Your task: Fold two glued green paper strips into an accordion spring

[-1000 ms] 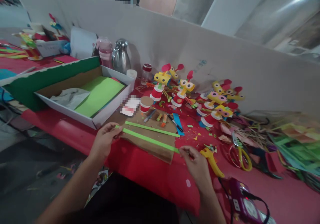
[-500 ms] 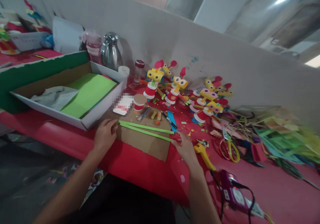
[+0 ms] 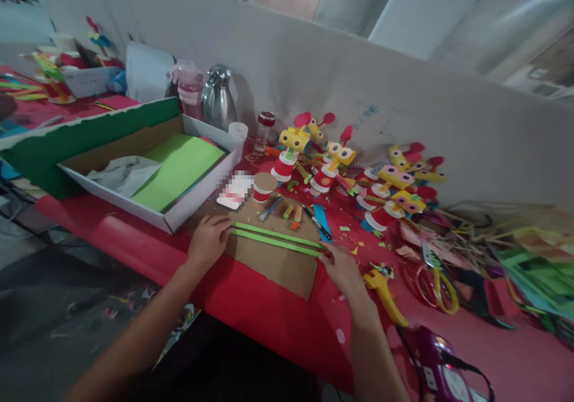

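Two long green paper strips [image 3: 278, 238] lie side by side on a brown cardboard sheet [image 3: 273, 261] on the red table [image 3: 269, 312]. My left hand [image 3: 208, 241] rests on the strips' left ends, fingers curled over them. My right hand [image 3: 341, 267] pinches the right end of the nearer strip, down on the table. A red paper cup [image 3: 262, 186], pens and small coloured bits lie just behind the strips.
A white box [image 3: 179, 210] with green sheets stands at the left. Paper-cup figures [image 3: 332, 163] crowd the back wall beside a steel jug [image 3: 218, 98]. A yellow glue gun [image 3: 384, 291], scissors [image 3: 437, 279], a purple device [image 3: 437, 366] and paper scraps lie right.
The nearer strip, held apart and slanted a second ago, now lies down close alongside the other strip. Both hands moved forward with it onto the cardboard.
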Demonstrator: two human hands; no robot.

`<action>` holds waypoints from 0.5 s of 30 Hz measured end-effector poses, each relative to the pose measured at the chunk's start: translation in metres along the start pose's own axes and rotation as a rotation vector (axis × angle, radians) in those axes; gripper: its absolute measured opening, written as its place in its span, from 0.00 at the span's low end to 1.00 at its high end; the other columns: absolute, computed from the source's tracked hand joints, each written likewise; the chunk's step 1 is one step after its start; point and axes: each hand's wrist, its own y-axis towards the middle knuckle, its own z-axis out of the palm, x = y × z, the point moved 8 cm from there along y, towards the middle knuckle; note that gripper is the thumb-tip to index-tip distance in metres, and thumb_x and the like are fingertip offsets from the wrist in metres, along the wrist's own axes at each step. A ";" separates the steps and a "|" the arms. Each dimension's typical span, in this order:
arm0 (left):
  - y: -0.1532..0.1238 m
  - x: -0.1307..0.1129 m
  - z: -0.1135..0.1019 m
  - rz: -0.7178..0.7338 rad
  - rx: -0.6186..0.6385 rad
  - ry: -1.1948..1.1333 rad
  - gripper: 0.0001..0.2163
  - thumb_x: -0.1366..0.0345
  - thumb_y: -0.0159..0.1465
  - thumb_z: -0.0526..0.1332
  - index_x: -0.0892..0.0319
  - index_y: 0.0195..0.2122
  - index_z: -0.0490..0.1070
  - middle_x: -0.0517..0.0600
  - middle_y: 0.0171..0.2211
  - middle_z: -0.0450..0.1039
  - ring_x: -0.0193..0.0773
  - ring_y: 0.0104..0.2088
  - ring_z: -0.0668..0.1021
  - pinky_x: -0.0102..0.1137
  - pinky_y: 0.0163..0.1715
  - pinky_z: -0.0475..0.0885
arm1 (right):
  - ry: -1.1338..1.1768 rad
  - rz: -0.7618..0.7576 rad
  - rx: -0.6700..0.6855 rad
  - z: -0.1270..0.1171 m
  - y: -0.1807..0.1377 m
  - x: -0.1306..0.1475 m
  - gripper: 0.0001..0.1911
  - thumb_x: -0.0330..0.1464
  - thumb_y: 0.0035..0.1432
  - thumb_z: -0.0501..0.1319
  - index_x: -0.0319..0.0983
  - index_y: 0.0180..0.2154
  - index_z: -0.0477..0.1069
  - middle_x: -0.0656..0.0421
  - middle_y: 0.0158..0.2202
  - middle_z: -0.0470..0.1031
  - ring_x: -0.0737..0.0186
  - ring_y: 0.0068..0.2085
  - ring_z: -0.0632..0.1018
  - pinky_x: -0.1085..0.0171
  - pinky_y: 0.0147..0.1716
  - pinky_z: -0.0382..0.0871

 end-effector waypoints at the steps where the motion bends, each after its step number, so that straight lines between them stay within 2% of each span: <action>1: 0.000 0.000 0.000 -0.008 -0.004 -0.001 0.12 0.66 0.64 0.56 0.56 0.44 0.77 0.54 0.44 0.77 0.46 0.45 0.74 0.42 0.48 0.68 | -0.020 -0.008 0.004 0.000 0.001 0.000 0.16 0.29 0.52 0.60 0.40 0.45 0.73 0.55 0.39 0.74 0.58 0.38 0.76 0.59 0.42 0.68; 6: 0.002 -0.003 0.000 0.005 0.014 0.014 0.13 0.66 0.64 0.55 0.56 0.44 0.78 0.55 0.40 0.75 0.46 0.42 0.72 0.40 0.45 0.68 | -0.083 -0.074 0.025 -0.001 0.002 0.006 0.06 0.27 0.51 0.62 0.41 0.33 0.72 0.57 0.37 0.71 0.57 0.43 0.73 0.59 0.47 0.65; 10: 0.002 -0.002 0.000 0.022 0.031 -0.033 0.12 0.65 0.64 0.56 0.56 0.40 0.79 0.54 0.39 0.74 0.45 0.41 0.72 0.38 0.43 0.68 | -0.072 -0.138 0.065 0.000 -0.003 0.013 0.05 0.26 0.53 0.59 0.40 0.34 0.71 0.57 0.36 0.73 0.57 0.42 0.73 0.59 0.46 0.65; 15: 0.001 0.002 -0.003 -0.001 0.005 -0.104 0.10 0.64 0.62 0.58 0.58 0.34 0.79 0.55 0.37 0.75 0.44 0.40 0.74 0.38 0.44 0.68 | -0.079 -0.164 0.051 -0.001 -0.009 0.014 0.05 0.26 0.54 0.59 0.39 0.35 0.71 0.55 0.37 0.74 0.56 0.43 0.73 0.59 0.47 0.64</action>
